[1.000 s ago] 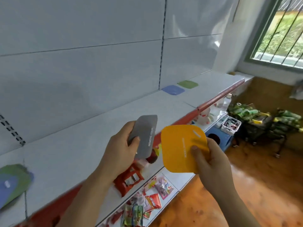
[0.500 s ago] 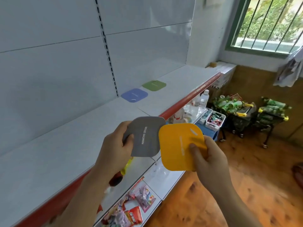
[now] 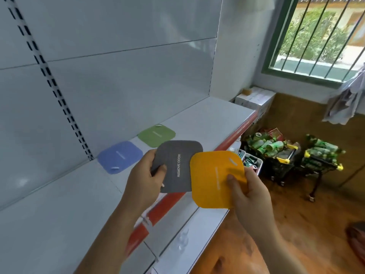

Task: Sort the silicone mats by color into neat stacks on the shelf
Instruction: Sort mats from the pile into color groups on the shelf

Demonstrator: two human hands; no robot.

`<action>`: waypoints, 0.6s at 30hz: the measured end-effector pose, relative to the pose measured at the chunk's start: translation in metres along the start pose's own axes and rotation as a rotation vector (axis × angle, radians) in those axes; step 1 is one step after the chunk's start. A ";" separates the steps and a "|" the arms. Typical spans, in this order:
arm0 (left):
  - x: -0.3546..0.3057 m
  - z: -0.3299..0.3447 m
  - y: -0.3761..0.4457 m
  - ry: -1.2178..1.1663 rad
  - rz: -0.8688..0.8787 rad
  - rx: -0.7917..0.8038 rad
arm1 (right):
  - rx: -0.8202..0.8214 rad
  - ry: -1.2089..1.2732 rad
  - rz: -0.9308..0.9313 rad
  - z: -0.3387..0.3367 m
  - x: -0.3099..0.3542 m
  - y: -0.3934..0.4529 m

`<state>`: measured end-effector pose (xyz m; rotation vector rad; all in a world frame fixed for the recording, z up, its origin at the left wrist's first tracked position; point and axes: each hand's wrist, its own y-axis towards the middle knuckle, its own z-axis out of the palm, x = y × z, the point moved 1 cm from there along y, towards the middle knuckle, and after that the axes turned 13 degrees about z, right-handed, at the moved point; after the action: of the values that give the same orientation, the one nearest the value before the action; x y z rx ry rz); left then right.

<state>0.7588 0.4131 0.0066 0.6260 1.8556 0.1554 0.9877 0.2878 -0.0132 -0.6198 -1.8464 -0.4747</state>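
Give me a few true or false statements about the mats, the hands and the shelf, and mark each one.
1. The left hand holds the gray mat. True.
2. The right hand holds a red mat. False: it holds the orange mat.
3. The blue mat and the green mat lie on the shelf side by side. True.
4. The green mat is stacked on top of the blue mat. False: they lie apart, each flat on the shelf.
5. The gray mat bears the words REMOVE ODOR. True.
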 end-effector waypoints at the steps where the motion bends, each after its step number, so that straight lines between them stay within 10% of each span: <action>1: 0.003 0.007 0.011 -0.006 -0.011 0.001 | 0.009 0.000 0.007 0.001 -0.002 0.014; 18: 0.064 0.142 0.191 0.092 -0.358 -0.407 | 0.337 -0.109 -0.088 -0.016 -0.023 0.314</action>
<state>0.9379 0.5800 -0.0246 0.0039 1.9179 0.3185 1.2003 0.5203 -0.0205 -0.3424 -2.0051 -0.1812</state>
